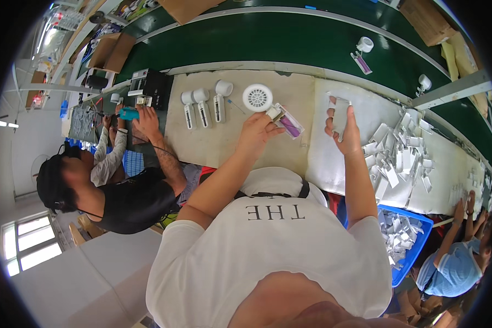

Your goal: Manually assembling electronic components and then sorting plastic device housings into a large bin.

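My left hand (254,135) is closed around the neck of a small handheld fan, whose round white grille head (257,98) faces up. Its opened handle points to the right, showing a purple cylindrical part (289,127) inside. In my right hand (348,134) is a pale, elongated handle cover (340,116), gripped between thumb and fingers and held upright, apart from the fan. To the left, three similar white fans (202,107) lie in a row on the work table (202,147). A thin stick-like item (236,105) rests beside them.
A heap of white plastic covers (402,153) spreads across the right of the table. More fill a blue bin (427,224) below. Past the table's far edge runs a green belt (289,46) carrying two fans. A co-worker at left holds a teal tool (129,113); another person sits far right.
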Demonstrator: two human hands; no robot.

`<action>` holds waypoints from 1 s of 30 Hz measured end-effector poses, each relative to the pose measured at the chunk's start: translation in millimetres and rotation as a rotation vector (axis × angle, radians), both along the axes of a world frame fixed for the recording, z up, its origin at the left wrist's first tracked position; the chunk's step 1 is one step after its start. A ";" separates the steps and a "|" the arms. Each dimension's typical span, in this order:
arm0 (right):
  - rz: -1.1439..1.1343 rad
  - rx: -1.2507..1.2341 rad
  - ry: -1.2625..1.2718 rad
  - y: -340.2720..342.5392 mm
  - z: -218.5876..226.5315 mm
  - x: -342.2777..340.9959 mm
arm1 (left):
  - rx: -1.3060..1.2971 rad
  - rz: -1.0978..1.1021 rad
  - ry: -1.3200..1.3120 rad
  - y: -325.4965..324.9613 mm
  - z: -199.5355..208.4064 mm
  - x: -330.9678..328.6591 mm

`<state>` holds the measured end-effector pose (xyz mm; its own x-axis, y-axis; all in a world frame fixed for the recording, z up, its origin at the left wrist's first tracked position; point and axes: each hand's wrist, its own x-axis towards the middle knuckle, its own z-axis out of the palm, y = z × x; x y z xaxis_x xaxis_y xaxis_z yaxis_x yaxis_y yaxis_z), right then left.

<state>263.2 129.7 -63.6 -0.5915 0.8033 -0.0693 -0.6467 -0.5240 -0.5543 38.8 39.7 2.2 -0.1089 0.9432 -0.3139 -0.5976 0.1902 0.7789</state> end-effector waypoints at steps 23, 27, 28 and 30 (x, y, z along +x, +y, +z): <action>-0.271 0.632 -1.791 -19.5 -85.7 10.7 | 0.003 0.165 0.025 -20.3 -21.3 -33.2; -0.200 0.633 -2.173 -24.5 -82.9 -10.1 | 0.006 0.160 -0.016 -15.2 -18.2 -22.0; -0.219 0.521 -2.088 -18.6 -95.5 -4.1 | 0.002 0.155 -0.034 -13.7 -18.8 -20.9; -0.322 0.389 -1.854 -8.9 -107.4 4.7 | 0.010 0.152 -0.047 -11.6 -15.8 -22.1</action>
<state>267.9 120.8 -171.0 0.1517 0.9753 -0.1608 0.7692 -0.2186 -0.6005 16.7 28.1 -13.5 -0.2363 0.9201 -0.3123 -0.6550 0.0865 0.7506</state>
